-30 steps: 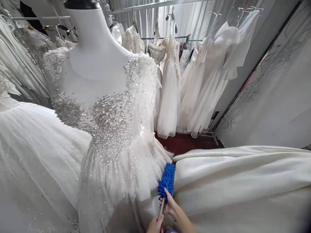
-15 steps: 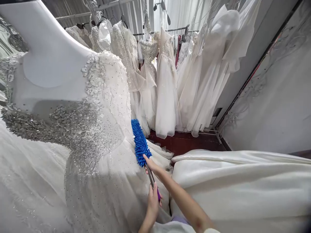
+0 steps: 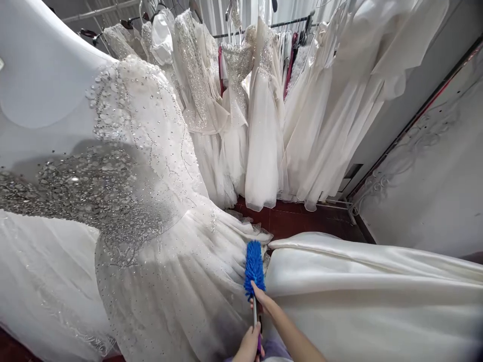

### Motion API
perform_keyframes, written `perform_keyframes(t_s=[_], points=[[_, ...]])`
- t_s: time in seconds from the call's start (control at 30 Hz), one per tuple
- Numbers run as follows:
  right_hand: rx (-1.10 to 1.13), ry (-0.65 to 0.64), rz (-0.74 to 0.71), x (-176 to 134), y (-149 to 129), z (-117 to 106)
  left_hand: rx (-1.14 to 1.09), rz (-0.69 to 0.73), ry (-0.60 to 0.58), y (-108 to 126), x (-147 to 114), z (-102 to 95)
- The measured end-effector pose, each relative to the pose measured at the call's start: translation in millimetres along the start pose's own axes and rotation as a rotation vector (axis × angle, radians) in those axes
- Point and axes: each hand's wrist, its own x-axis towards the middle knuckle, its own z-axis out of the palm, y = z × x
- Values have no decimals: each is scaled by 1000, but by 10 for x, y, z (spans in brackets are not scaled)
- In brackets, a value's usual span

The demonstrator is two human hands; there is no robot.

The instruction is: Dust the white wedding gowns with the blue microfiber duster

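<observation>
A blue fluffy duster [image 3: 254, 265] points up at the bottom centre, its head resting against the skirt of a white beaded gown [image 3: 158, 211] worn by a white mannequin [image 3: 41, 85]. My right hand [image 3: 263, 300] grips the duster's metal shaft just below the blue head. My left hand [image 3: 249, 346] is closed on the lower handle, at the frame's bottom edge. Right of the duster lies a smooth ivory satin skirt [image 3: 362, 291], touching my right forearm.
A rack of white gowns [image 3: 264, 110] hangs at the back, over a strip of dark red floor [image 3: 302, 222]. A grey patterned wall [image 3: 433, 176] closes the right side. Another tulle skirt [image 3: 33, 281] fills the left.
The duster head has swept down from the gown's waist to the lower skirt, near the satin skirt's edge. Both hands moved down with it. The view has shifted closer to the mannequin.
</observation>
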Motion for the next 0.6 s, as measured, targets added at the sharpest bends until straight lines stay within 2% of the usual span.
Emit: perform_keyframes(t_s=[0.1, 0.2, 0.3, 0.37, 0.47, 0.53, 0.6], points=[[-5, 4, -30, -132, -9, -129, -20, 25, -7, 9, -7, 99], [13, -45, -213, -346, -357, -105, -83, 185, 32, 150, -122, 135], [-3, -148, -378, -596, -854, 117, -169, 420, 99, 452, -397, 55], [-51, -253, -467, -727, -1114, 348, -162, 513, 193, 668, -596, -55], [-94, -406, -502, -774, -1250, 683, -91, 522, 359, 812, -729, -252], [-63, -415, -448, -685, -1164, 807, -42, 470, 408, 721, -662, -367], [-22, -364, -372, -533, -967, 812, -1, 375, 394, 504, -514, -431]])
